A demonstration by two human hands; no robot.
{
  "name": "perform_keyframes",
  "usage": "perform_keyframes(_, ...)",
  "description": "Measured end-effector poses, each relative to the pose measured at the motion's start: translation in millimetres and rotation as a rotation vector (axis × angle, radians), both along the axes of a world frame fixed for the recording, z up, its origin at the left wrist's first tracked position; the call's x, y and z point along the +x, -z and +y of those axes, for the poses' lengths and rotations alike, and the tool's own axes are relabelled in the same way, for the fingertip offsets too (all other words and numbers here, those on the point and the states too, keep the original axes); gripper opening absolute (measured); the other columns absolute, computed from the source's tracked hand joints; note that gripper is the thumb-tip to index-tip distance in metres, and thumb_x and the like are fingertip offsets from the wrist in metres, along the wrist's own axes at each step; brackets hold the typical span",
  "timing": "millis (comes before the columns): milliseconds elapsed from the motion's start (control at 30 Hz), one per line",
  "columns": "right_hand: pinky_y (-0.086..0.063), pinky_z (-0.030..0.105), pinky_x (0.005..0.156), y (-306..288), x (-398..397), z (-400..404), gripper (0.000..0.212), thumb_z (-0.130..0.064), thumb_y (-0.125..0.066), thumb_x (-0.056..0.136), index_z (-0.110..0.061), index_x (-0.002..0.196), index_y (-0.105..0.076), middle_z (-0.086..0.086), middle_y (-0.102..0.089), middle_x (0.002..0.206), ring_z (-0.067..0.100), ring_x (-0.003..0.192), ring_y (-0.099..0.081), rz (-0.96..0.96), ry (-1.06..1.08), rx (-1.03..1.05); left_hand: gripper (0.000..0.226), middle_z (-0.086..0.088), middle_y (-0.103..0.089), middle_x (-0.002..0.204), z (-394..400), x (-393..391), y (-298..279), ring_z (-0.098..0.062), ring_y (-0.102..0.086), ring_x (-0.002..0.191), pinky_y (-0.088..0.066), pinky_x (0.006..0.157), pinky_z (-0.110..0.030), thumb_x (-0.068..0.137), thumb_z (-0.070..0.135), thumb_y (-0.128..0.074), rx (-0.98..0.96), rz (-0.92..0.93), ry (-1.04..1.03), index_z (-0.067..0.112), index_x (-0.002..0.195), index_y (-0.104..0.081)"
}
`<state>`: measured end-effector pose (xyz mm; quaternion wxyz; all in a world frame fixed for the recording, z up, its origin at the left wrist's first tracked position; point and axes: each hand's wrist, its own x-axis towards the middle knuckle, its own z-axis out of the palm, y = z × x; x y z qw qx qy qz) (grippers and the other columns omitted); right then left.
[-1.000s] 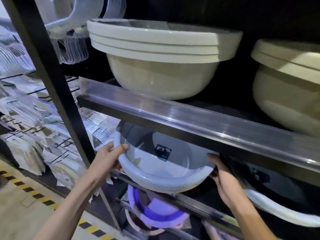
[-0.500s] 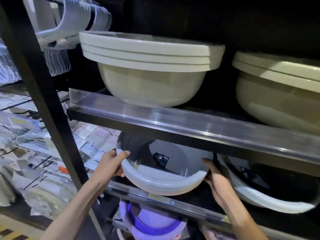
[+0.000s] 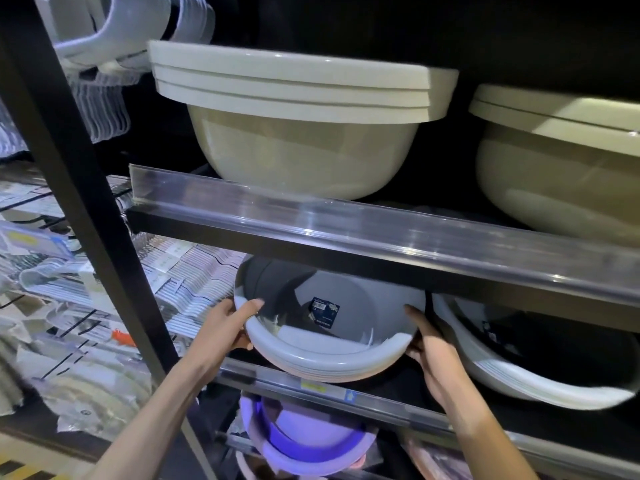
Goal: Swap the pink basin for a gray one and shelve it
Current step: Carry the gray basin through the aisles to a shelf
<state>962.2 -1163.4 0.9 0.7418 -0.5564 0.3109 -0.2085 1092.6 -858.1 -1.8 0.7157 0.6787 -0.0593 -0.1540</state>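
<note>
A gray basin with a dark label inside sits tilted toward me on the middle shelf, on top of a nested stack of like basins. My left hand grips its left rim, thumb over the edge. My right hand holds its right rim from outside. On the shelf below, a purple and pink stack of basins shows, partly hidden by the shelf rail.
Stacked cream basins fill the upper shelf behind a clear rail, with another cream stack at right. A second gray-white stack sits right of the held one. A black upright post stands left, with packaged goods beyond.
The gray basin has gone further back under the upper shelf, with both hands still on its rim. The view has tilted up and closer.
</note>
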Motion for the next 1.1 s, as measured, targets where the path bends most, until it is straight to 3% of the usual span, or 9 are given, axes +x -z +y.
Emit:
perform_keyframes(67,-0.057,0.05,0.089,-1.4,-8.5,2.8,0.045,-0.024,-0.071,0.091,-0.015,0.133,-0.061,0.028,-0.07,0.113,0.04,0.103,-0.067,-0.007,-0.043,0.006,0.042,-0.012,-0.063,0.071,0.9,-5.7,2.8,-0.024,-0.057,0.06,-0.05,0.056,-0.034,0.082,0.044,-0.076,-0.025,-0.008,0.027,0.006,0.093,-0.062)
perform_keyframes(167,-0.057,0.035,0.071,1.7,-22.8,6.6,0.038,-0.028,-0.068,0.093,-0.008,0.125,-0.066,0.021,-0.076,0.099,0.026,0.083,-0.067,0.025,-0.149,-0.033,0.046,-0.004,-0.069,0.076,2.3,-14.7,7.9,-0.019,-0.062,0.065,-0.053,0.062,-0.035,0.076,0.053,-0.078,-0.035,-0.028,0.06,0.017,0.103,-0.067)
perform_keyframes(267,-0.056,0.031,0.065,9.1,-34.7,18.3,0.048,-0.038,-0.072,0.089,-0.004,0.121,-0.063,0.01,-0.069,0.093,0.018,0.074,-0.066,0.047,-0.193,-0.054,0.051,-0.005,-0.078,0.094,4.3,-21.4,15.9,-0.024,-0.072,0.077,-0.058,0.072,-0.04,0.075,0.062,-0.077,-0.028,-0.053,0.096,0.033,0.114,-0.067)
perform_keyframes(400,-0.056,0.031,0.063,12.8,-39.6,32.7,0.045,-0.044,-0.075,0.084,-0.012,0.112,-0.059,0.005,-0.069,0.085,0.019,0.069,-0.068,0.063,-0.151,-0.04,0.059,-0.012,-0.078,0.106,4.2,-26.9,22.1,-0.035,-0.075,0.097,-0.058,0.085,-0.051,0.078,0.061,-0.076,-0.055,-0.053,0.101,0.035,0.128,-0.059)
perform_keyframes(600,-0.056,0.032,0.062,9.4,-35.3,32.5,0.04,-0.039,-0.074,0.087,-0.009,0.109,-0.06,0.005,-0.066,0.082,0.014,0.062,-0.063,0.086,-0.127,-0.081,0.061,-0.014,-0.077,0.102,5.0,-25.5,22.3,-0.038,-0.074,0.096,-0.059,0.082,-0.05,0.077,0.059,-0.077,-0.062,-0.053,0.078,0.03,0.128,-0.06)
perform_keyframes(733,-0.052,0.033,0.063,9.7,-32.1,32.0,0.04,-0.037,-0.072,0.089,-0.005,0.108,-0.061,0.006,-0.061,0.084,0.014,0.063,-0.059,0.095,-0.12,-0.122,0.075,-0.003,-0.075,0.077,4.8,-20.0,23.9,-0.034,-0.075,0.085,-0.06,0.076,-0.043,0.074,0.06,-0.079,-0.054,-0.05,0.056,0.019,0.132,-0.057)
perform_keyframes(800,-0.051,0.03,0.06,9.4,-30.0,30.0,0.039,-0.037,-0.07,0.09,-0.003,0.108,-0.066,0.007,-0.06,0.083,0.014,0.065,-0.058,0.085,-0.138,-0.146,0.079,-0.003,-0.074,0.076,2.8,-16.1,24.5,-0.034,-0.075,0.085,-0.06,0.077,-0.044,0.075,0.059,-0.079,-0.049,-0.045,0.055,0.015,0.136,-0.054)
perform_keyframes(933,-0.051,0.026,0.054,8.2,-21.7,27.8,0.029,-0.033,-0.067,0.09,-0.01,0.109,-0.068,0.0,-0.065,0.075,0.011,0.059,-0.056,0.049,-0.118,-0.177,0.083,-0.006,-0.076,0.081,-3.6,-10.3,19.7,-0.029,-0.075,0.083,-0.061,0.075,-0.04,0.064,0.067,-0.081,-0.032,-0.041,0.054,0.016,0.126,-0.06)
perform_keyframes(1100,-0.049,0.027,0.051,8.9,-8.3,25.5,0.035,-0.038,-0.07,0.083,-0.017,0.112,-0.067,-0.002,-0.065,0.066,0.012,0.053,-0.054,0.049,-0.057,-0.17,0.09,0.004,-0.071,0.066,-10.9,1.4,18.8,-0.023,-0.075,0.074,-0.063,0.078,-0.041,0.066,0.063,-0.08,-0.001,-0.002,0.025,0.006,0.131,-0.054)
